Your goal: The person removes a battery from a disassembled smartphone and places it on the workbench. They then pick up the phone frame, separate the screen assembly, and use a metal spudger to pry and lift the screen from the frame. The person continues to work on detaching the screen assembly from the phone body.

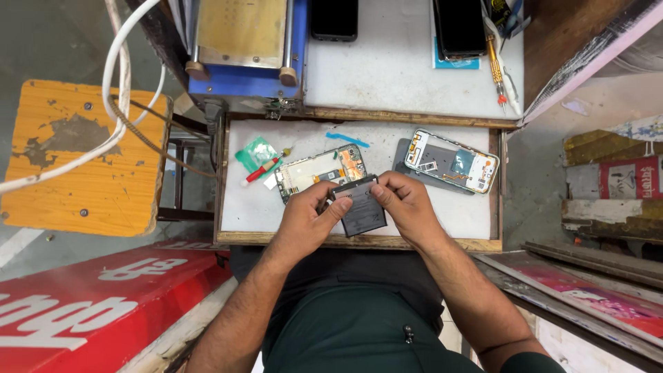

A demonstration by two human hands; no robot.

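Both my hands hold a flat dark grey phone battery (pixel 360 211) above the white tray surface (pixel 248 207). My left hand (pixel 307 217) grips its left edge with the thumb on top. My right hand (pixel 404 204) pinches its upper right corner. Just behind the battery lies an opened phone frame (pixel 319 168) with exposed parts and an orange flex. A second opened phone body (pixel 452 160) rests on a grey pad to the right.
A red-handled tool (pixel 262 170) and a green packet (pixel 257 152) lie at the tray's left. Behind are a blue machine (pixel 242 76), two dark phones (pixel 334 19), a screwdriver (pixel 494 69). An orange stool (pixel 83 159) stands left, a red board (pixel 103 290) below.
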